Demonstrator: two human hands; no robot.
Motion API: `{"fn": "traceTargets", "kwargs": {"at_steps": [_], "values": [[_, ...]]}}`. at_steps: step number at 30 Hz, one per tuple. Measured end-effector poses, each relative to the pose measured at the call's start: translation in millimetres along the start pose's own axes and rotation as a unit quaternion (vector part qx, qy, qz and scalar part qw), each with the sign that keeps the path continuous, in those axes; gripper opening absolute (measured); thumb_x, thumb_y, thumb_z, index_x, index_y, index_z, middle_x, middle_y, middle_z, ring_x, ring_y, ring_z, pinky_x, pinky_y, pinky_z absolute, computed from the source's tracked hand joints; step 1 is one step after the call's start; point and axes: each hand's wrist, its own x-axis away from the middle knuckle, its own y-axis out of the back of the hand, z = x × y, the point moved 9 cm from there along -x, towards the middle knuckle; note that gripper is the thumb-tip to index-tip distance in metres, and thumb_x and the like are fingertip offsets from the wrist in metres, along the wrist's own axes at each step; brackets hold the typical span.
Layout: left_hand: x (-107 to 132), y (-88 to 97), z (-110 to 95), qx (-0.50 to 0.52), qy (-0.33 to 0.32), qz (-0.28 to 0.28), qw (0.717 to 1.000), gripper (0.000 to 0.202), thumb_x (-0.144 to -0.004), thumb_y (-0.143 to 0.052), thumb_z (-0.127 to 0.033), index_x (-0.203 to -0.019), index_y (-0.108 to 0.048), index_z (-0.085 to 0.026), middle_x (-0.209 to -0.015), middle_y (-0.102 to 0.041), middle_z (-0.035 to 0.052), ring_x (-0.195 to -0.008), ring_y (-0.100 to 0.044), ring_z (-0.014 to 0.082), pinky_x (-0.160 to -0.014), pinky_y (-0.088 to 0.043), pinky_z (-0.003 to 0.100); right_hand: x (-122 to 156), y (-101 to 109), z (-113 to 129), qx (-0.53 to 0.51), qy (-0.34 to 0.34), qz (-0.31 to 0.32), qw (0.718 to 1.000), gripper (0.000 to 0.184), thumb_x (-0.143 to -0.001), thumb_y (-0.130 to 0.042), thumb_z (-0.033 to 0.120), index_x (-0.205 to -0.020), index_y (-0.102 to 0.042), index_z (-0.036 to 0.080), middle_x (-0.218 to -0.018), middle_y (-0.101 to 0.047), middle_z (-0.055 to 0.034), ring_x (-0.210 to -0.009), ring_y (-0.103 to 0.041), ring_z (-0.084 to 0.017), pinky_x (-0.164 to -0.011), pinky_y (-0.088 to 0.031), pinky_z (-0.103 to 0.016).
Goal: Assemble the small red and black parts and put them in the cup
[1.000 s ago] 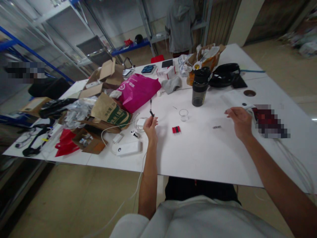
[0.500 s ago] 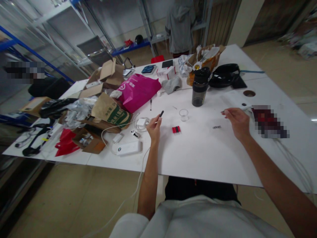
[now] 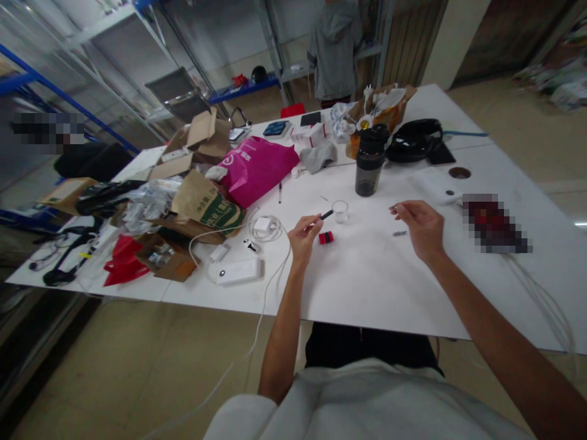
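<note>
My left hand [image 3: 303, 237] pinches a short black stick [image 3: 326, 215] between thumb and fingers; its far end points at a small clear cup [image 3: 340, 212], and I cannot tell if they touch. Just below that stick, a row of small red and black pieces [image 3: 326, 238] lies on the white table [image 3: 367, 281]. To the right, my right hand [image 3: 420, 227] is closed in a pinch, with something tiny at the fingertips, too small to name. Several small dark metallic pieces [image 3: 399, 233] lie on the table below those fingertips.
Behind the cup stands a dark bottle [image 3: 368, 162]. A pink bag [image 3: 259, 168], cardboard boxes and a white power bank [image 3: 238, 272] crowd the left. A cable [image 3: 265, 299] hangs over the front edge. Across the table a person in a grey hoodie [image 3: 334, 52] stands.
My left hand has moved right, bringing the black stick to the cup and tilting it flatter. My right hand has come left, over the small metallic pieces, still pinched.
</note>
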Motion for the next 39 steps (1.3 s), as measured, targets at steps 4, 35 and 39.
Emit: {"fn": "traceTargets", "kwargs": {"at_steps": [4, 35, 39], "values": [[12, -17.0, 0, 0.011, 0.02, 0.028, 0.999, 0.031, -0.093, -0.101, -0.051, -0.114, -0.097, -0.028, -0.114, -0.085, 0.0092, -0.1, -0.075, 0.0187, -0.079, -0.058, 0.029, 16, -26, 10, -0.006, -0.008, 0.028, 1.0, 0.032, -0.094, -0.098, 0.056, -0.103, -0.086, 0.027, -0.1, -0.088, -0.005, -0.091, -0.082, -0.022, -0.08, -0.067, -0.037], [39, -48.2, -4, -0.141, -0.05, 0.153, 0.977, 0.026, -0.106, -0.09, -0.047, -0.119, -0.095, -0.025, -0.105, -0.087, 0.011, -0.091, -0.074, 0.0202, -0.084, -0.058, 0.037, 59, -58, -29, 0.096, -0.015, 0.179, 0.979, 0.033, -0.102, -0.088, 0.061, -0.109, -0.09, 0.029, -0.109, -0.088, -0.0075, -0.099, -0.08, -0.029, -0.096, -0.066, -0.05], [39, -48.7, -4, -0.136, -0.052, 0.158, 0.977, 0.022, -0.106, -0.09, -0.042, -0.12, -0.095, -0.026, -0.107, -0.087, 0.0104, -0.092, -0.074, 0.0193, -0.085, -0.058, 0.037, 58, -58, -28, 0.101, -0.013, 0.178, 0.979, 0.035, -0.102, -0.087, 0.062, -0.109, -0.09, 0.028, -0.109, -0.088, -0.0075, -0.098, -0.08, -0.028, -0.094, -0.066, -0.048]]}}
